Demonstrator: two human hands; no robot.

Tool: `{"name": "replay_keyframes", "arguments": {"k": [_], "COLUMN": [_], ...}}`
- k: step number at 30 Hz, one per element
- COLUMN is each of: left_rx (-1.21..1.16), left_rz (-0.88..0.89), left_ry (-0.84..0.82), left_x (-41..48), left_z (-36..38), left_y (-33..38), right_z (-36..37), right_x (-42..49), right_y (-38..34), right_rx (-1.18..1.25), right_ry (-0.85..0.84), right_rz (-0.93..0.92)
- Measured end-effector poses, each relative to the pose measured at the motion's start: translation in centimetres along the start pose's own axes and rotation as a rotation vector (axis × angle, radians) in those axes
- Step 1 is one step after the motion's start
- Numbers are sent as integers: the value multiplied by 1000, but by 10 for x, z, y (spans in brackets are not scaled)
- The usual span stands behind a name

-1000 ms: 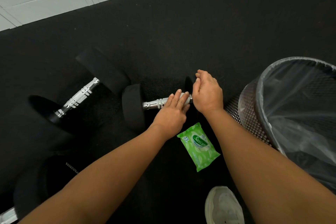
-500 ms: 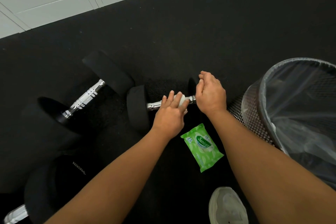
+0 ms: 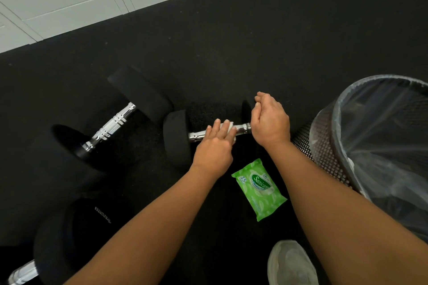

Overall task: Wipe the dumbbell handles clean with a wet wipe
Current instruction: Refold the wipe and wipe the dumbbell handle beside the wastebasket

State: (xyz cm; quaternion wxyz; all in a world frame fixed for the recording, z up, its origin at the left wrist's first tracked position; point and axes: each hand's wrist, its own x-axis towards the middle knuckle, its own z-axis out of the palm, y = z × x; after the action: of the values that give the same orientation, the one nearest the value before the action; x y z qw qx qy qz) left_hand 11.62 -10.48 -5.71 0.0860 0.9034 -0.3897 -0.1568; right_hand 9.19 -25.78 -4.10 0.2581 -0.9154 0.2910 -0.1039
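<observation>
Chrome dumbbell handle (image 3: 243, 127) lies crosswise
Left hand (image 3: 214, 148) presses white wet wipe (image 3: 229, 124) mid-handle, fingers (image 3: 216, 128) flat; right hand (image 3: 269, 124) grips black right-end weight (image 3: 245, 109)

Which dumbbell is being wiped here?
The small dumbbell by the wire bin: left hand presses a white wipe on its handle, right hand holds its end. The big one and the one at bottom left lie untouched.
</observation>
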Motion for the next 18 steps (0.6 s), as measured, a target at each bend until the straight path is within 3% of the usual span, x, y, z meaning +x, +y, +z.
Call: {"name": "replay_keyframes", "arguments": {"k": [7, 14, 18], "left_rx": [-73, -29, -23], "left_rz": [-236, -51, -146], "left_ry": [31, -27, 2], "left_x": [10, 2, 2], "left_z": [-11, -15, -27], "left_y": [6, 0, -5], "right_z": [0, 0, 0], "right_x": [-1, 0, 0], "right_y": [-1, 0, 0], "right_rx": [6, 4, 11], "right_ry": [-2, -10, -7], "right_rz": [4, 8, 10]}}
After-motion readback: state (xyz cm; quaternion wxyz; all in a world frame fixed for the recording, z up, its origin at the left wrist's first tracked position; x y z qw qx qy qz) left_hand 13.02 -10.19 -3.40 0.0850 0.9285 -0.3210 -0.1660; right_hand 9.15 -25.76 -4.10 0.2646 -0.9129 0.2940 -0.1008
